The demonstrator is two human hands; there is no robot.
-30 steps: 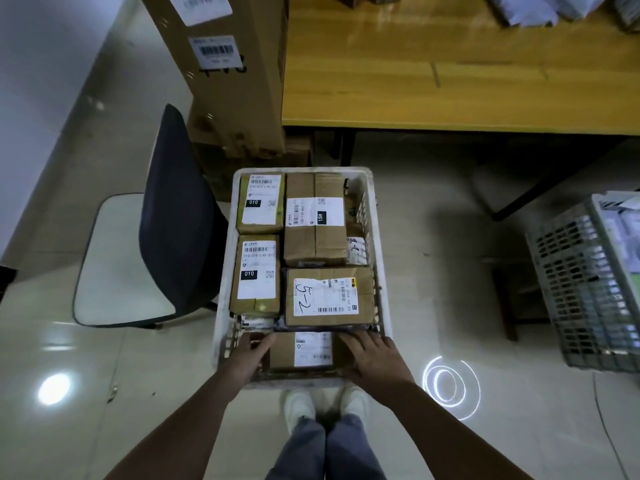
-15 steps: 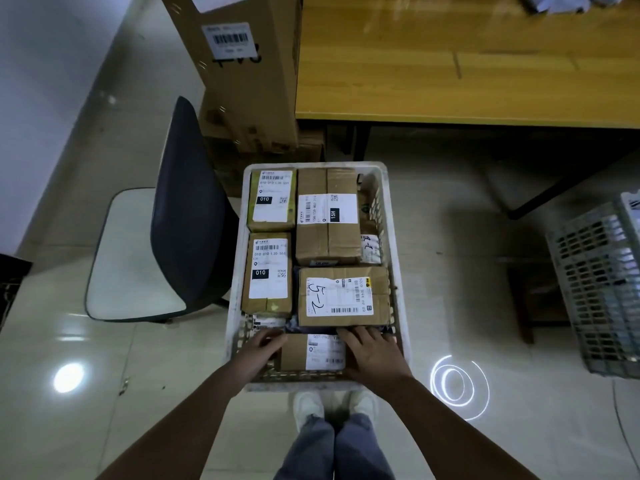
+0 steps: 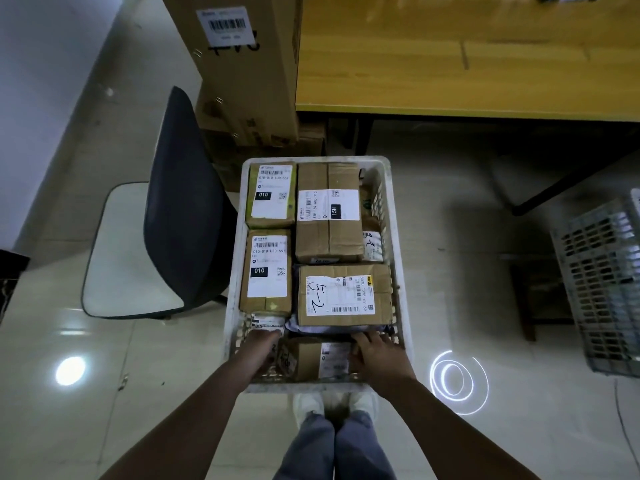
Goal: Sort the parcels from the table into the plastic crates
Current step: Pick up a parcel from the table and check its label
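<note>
1. At the near end of the white plastic crate (image 3: pixel 396 258), at about 6 o'clock in the view, a small cardboard parcel (image 3: pixel 313 358) lies on its side against the crate's near wall, its white label facing up and to the right.

2. The left hand (image 3: pixel 261 348) is touching the parcel's left end and the right hand (image 3: pixel 375 355) its right end. The hands are apart, with the parcel between them. The fingers reach down into the crate; whether they grip the parcel or only press against it cannot be told.

3. Judged from this, the step in hand is seating this parcel in the last gap of the crate. The next move likely calls for pushing it down level, then freeing both hands.

4. Both forearms come up from the bottom edge, at 7 and 5 o'clock, and converge on the crate.

5. Beyond the hands, toward 12 o'clock, the crate is packed: a box marked "5-2" (image 3: pixel 343 294), a larger taped box (image 3: pixel 327 213), and two boxes labelled "010" (image 3: pixel 266 271) along the left wall.

6. The crate sits on the floor (image 3: pixel 450 289). A dark chair (image 3: pixel 187 206) stands at 9 o'clock, a second, grey crate (image 3: pixel 602 282) at 3 o'clock, and the wooden tabletop (image 3: pixel 467 53) at 1 o'clock, with only parcel edges showing at its far rim.
</note>
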